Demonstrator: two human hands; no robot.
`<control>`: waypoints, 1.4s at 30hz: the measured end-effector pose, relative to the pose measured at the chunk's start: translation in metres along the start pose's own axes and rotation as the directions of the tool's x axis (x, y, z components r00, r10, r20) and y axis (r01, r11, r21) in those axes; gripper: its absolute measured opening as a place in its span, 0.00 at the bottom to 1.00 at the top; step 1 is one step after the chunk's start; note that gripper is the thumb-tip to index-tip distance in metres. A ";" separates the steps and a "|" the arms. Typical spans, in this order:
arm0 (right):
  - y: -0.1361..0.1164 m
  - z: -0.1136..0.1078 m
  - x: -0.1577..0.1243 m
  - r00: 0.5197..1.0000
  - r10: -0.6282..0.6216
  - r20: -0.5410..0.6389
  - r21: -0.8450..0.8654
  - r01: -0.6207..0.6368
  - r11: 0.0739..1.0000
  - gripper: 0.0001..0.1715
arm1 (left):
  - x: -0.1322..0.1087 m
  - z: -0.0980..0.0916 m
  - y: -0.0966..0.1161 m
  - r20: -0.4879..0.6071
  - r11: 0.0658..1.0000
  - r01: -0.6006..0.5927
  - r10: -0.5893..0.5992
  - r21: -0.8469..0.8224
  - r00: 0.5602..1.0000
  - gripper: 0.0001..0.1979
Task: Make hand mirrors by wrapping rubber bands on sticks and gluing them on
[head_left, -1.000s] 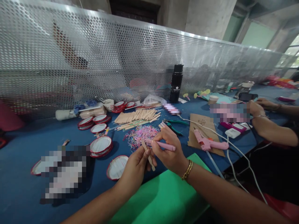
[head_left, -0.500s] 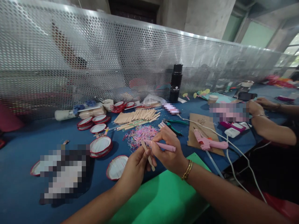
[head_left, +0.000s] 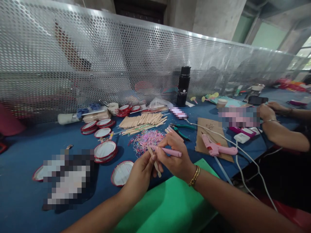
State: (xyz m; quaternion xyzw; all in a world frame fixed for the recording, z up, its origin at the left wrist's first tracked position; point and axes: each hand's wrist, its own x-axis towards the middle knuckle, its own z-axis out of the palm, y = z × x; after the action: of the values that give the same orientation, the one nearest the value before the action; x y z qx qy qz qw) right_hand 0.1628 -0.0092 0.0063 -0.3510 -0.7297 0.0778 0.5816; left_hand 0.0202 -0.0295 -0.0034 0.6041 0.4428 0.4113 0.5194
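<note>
My left hand pinches a small wooden stick between thumb and fingers. A pink pen is gripped in my right hand, its tip at the upper end of the stick. Both hands are above the front of the blue table, close together. Just beyond them lies a pile of colourful rubber bands. Behind that pile are many wooden sticks. A green sheet lies under my forearms.
Red-rimmed white discs are on the left. A pink glue gun rests on cardboard at right, near green-handled pliers and white cables. A black bottle stands by the mesh panel. Another person's hands are far right.
The pen in my right hand has shifted very slightly to the left. My left hand and the stick look almost the same.
</note>
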 end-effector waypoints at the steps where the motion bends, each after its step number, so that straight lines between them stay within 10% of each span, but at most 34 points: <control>1: 0.001 0.000 0.000 1.000 0.007 0.000 -0.001 -0.007 1.000 0.09 | 0.000 0.000 0.000 0.001 1.000 0.004 -0.004 0.003 1.000 0.22; 35: 0.006 0.000 -0.003 0.996 0.079 -0.040 0.031 -0.078 0.996 0.06 | -0.001 0.001 0.000 -0.011 1.000 0.017 -0.017 -0.010 1.000 0.22; 42: 0.005 0.003 -0.009 0.982 0.143 0.127 0.115 -0.158 0.981 0.13 | -0.004 0.001 0.000 -0.012 1.000 -0.007 0.007 -0.004 1.000 0.22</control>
State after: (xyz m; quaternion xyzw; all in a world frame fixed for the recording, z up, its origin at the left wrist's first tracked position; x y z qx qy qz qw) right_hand 0.1629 -0.0099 -0.0046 -0.3631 -0.7279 0.1874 0.5506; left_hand 0.0206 -0.0336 -0.0036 0.6023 0.4429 0.4178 0.5163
